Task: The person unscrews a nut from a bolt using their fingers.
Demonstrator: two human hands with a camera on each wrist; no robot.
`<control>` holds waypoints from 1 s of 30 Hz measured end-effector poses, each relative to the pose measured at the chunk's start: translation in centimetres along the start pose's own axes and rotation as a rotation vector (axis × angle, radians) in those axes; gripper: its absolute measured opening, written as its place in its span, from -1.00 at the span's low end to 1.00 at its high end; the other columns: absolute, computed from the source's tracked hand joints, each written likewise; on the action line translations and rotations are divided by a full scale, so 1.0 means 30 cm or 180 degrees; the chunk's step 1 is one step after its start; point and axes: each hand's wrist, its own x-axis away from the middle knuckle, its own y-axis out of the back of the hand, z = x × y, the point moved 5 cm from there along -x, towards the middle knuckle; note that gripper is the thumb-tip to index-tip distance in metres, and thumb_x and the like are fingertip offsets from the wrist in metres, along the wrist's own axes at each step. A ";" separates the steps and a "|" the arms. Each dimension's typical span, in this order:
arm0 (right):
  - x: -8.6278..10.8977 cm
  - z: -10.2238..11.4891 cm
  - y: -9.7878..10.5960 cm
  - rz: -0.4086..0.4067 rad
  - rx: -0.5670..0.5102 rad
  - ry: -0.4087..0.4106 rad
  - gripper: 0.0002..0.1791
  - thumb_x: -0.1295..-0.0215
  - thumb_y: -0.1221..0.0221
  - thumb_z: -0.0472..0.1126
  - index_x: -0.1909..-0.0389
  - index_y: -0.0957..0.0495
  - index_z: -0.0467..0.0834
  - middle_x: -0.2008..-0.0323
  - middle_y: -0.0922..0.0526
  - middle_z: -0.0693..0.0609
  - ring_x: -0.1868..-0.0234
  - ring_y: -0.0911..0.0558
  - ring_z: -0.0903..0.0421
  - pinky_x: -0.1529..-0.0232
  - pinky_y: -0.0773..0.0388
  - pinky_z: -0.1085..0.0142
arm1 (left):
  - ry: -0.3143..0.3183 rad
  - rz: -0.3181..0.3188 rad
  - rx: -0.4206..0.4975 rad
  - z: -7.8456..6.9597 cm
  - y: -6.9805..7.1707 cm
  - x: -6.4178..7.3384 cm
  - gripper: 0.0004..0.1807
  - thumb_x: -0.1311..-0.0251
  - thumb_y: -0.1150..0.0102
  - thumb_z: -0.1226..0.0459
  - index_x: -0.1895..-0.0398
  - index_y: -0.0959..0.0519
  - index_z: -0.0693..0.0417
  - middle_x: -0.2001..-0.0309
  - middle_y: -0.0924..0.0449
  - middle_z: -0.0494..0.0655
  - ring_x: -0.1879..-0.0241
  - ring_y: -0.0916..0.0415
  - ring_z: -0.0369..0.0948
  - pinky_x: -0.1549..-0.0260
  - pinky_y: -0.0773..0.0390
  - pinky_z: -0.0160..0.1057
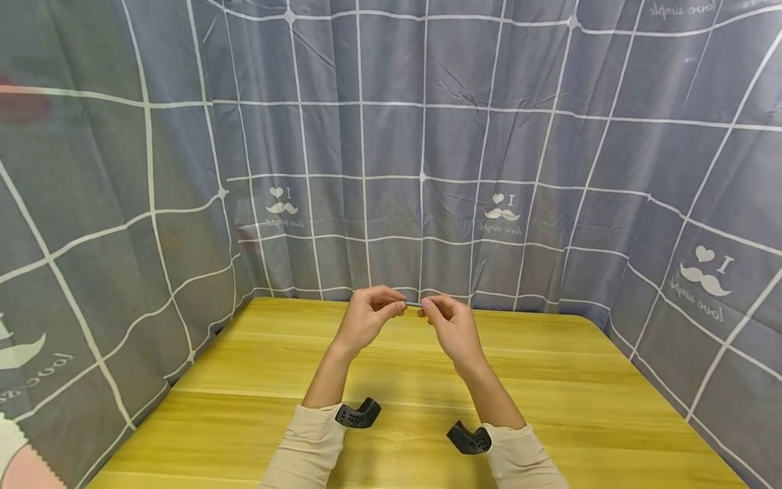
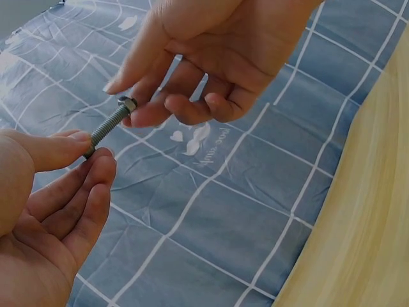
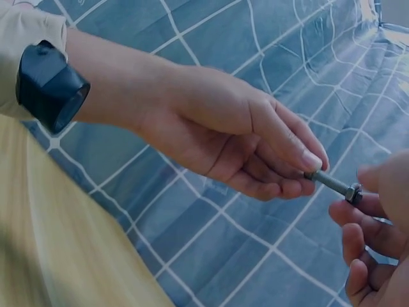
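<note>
A grey metal bolt (image 2: pixel 110 128) with a threaded shank stretches between the two hands, held up above the far part of the table. The left hand (image 1: pixel 362 319) pinches one end of it between thumb and fingertips, which partly cover that end. At the opposite end sits a hex nut (image 3: pixel 353 193). The right hand (image 1: pixel 453 331) has its thumb and index finger at this nut, one on either side. Its other fingers curl loosely below. In the head view the fingertips hide most of the bolt, and only a short grey length shows.
A yellow wood-grain table (image 1: pixel 403 380) lies under both forearms. Grey curtains (image 1: pixel 391 149) with white grid lines stand along its back and sides. Each wrist wears a black camera mount (image 1: pixel 359 413). A pink and white scalloped-edged thing (image 1: pixel 27 462) shows at the lower left.
</note>
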 end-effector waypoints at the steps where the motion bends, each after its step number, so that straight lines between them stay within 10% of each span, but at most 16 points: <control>1: 0.000 0.001 0.001 0.0000 0.0001 0.0006 -0.76 -0.55 -0.20 -0.20 0.01 -0.70 -0.28 0.17 -0.73 -0.12 0.08 -0.62 -0.04 -0.03 -0.54 0.10 | -0.0003 -0.0002 0.0008 0.000 0.000 0.000 -0.88 -0.40 -0.24 0.46 0.13 -0.71 0.37 0.21 -0.75 0.19 0.19 -0.71 0.13 0.07 -0.69 -0.12; 10: 0.006 0.004 -0.004 0.0132 -0.0049 -0.0017 -0.64 -0.48 -0.26 -0.27 -0.24 -0.60 -0.18 -0.13 -0.65 -0.15 -0.07 -0.65 -0.14 -0.14 -0.56 -0.08 | 0.0018 -0.0040 -0.0017 0.001 0.004 0.001 -0.88 -0.39 -0.26 0.46 0.13 -0.71 0.37 0.21 -0.75 0.21 0.19 -0.71 0.13 0.10 -0.70 -0.12; 17: 0.002 -0.001 -0.003 0.0064 -0.0013 -0.0059 -0.74 -0.57 -0.16 -0.21 -0.02 -0.68 -0.32 0.16 -0.72 -0.17 0.00 -0.63 -0.16 -0.16 -0.52 -0.02 | 0.0006 -0.0063 0.0026 -0.004 0.002 -0.001 -0.89 -0.39 -0.26 0.46 0.13 -0.72 0.34 0.20 -0.74 0.23 0.17 -0.71 0.16 0.08 -0.70 -0.08; 30: 0.006 -0.002 0.000 0.0168 0.0039 -0.0072 -0.61 -0.51 -0.25 -0.15 -0.27 -0.60 -0.18 -0.13 -0.66 -0.17 -0.14 -0.63 -0.13 -0.20 -0.52 -0.11 | -0.0024 -0.0033 0.0034 -0.009 -0.003 0.000 -0.88 -0.39 -0.25 0.46 0.13 -0.70 0.40 0.20 -0.75 0.21 0.18 -0.71 0.15 0.09 -0.70 -0.10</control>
